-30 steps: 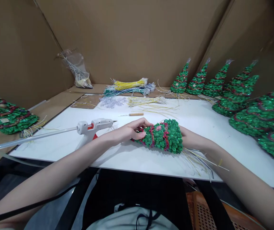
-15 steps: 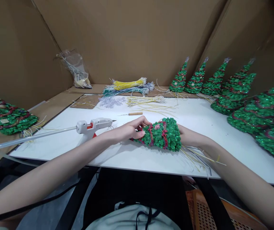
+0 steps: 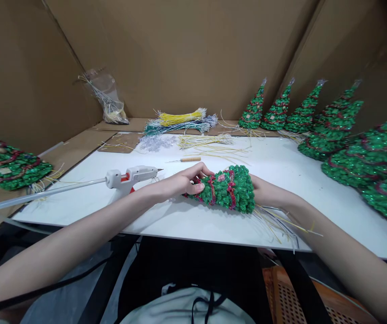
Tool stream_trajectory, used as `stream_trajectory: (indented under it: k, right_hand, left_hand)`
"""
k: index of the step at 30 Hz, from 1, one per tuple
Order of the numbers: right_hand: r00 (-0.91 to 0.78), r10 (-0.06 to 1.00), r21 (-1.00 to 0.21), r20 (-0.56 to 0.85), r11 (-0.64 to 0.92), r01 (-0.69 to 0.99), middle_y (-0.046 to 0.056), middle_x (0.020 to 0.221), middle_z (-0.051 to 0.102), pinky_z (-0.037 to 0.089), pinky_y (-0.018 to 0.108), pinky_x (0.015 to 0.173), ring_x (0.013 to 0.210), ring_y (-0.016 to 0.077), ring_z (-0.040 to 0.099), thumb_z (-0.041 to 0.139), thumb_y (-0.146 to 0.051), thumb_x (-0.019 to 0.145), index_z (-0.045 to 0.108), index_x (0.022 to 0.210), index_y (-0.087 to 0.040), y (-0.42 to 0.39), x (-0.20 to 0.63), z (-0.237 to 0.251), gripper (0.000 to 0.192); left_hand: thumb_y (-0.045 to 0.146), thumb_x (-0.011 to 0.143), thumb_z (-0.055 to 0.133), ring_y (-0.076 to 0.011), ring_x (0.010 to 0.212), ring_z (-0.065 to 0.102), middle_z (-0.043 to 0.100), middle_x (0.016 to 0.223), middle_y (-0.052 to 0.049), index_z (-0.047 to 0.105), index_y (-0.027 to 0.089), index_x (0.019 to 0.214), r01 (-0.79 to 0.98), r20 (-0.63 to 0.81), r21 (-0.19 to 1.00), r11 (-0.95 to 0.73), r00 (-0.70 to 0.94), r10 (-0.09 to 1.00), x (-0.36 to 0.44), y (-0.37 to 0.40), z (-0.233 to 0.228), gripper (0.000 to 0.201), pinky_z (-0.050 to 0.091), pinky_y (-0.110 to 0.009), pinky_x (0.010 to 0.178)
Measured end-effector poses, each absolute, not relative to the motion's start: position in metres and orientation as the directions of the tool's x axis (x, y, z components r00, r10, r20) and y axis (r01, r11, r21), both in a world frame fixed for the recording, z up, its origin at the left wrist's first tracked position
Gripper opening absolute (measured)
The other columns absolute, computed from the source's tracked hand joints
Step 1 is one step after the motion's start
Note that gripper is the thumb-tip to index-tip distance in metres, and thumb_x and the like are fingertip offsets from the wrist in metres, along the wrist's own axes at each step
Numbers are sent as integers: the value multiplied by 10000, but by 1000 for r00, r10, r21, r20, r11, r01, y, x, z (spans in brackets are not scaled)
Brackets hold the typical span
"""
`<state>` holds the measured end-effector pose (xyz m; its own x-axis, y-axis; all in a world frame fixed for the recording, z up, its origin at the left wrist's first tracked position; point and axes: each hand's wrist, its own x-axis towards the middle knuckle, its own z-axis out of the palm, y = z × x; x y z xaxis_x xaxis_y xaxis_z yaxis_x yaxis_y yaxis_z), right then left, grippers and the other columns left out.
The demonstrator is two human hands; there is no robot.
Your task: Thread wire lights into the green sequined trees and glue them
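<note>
A small green glittery Christmas tree (image 3: 225, 189) with red garlands lies on its side over the white board, its wide base to the right. My left hand (image 3: 191, 182) grips it near the narrow end, thumb on the near side; the tip is hidden by that hand. Only the wrist part of my right hand (image 3: 258, 191) shows beside the base, the fingers hidden behind or within the tree. Yellow, white and dark wires (image 3: 277, 222) trail out of the base beneath my right forearm. A white glue gun (image 3: 130, 176) with a long clear glue stick stands left of my left hand.
A wooden-handled awl (image 3: 190, 159) lies beyond my hands. Behind it are clear ornaments (image 3: 157, 142), loose wires (image 3: 205, 141) and bundled wires (image 3: 181, 119). Several finished trees (image 3: 331, 130) stand at right, one tree (image 3: 14, 164) at left. A plastic bag (image 3: 110, 101) leans against the cardboard wall (image 3: 179, 54).
Almost nothing differs. The view has shifted very slightly, and both hands stay at the tree in the same pose.
</note>
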<state>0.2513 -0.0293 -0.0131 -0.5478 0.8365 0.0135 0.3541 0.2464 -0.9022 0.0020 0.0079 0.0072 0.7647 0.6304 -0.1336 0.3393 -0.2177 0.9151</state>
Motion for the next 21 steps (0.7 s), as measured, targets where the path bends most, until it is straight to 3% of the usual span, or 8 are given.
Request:
stream_trajectory:
  k: [10, 16, 21]
  right_hand:
    - [-576, 817, -912, 27, 256, 321, 65, 1190, 707, 542, 402, 954, 1098, 293, 646, 684, -311, 789, 683, 1169, -193, -32, 251, -8, 398]
    - [-538, 843, -899, -6, 232, 373, 71, 1155, 717, 548, 420, 933, 1092, 321, 643, 699, -332, 754, 678, 1183, -178, -33, 249, 0, 456]
    - [-640, 764, -890, -80, 234, 392, 68, 1144, 713, 539, 394, 942, 1093, 296, 633, 675, -347, 779, 693, 1155, -173, -28, 253, 7, 414]
  left_hand:
    - [298, 902, 537, -227, 1086, 533, 579, 1225, -66, 529, 221, 1220, 244, -105, 960, -136, 767, 633, -2, 2, 3, 327, 415, -332, 875]
    - [346, 928, 521, -251, 1208, 501, 572, 1300, -65, 570, 219, 1250, 212, 33, 936, -281, 742, 670, -5, -2, 2, 349, 385, -347, 1001]
    - [379, 990, 427, -240, 1306, 450, 506, 1419, -47, 528, 247, 1330, 208, 106, 917, -339, 694, 712, -7, -15, 6, 379, 361, -333, 1061]
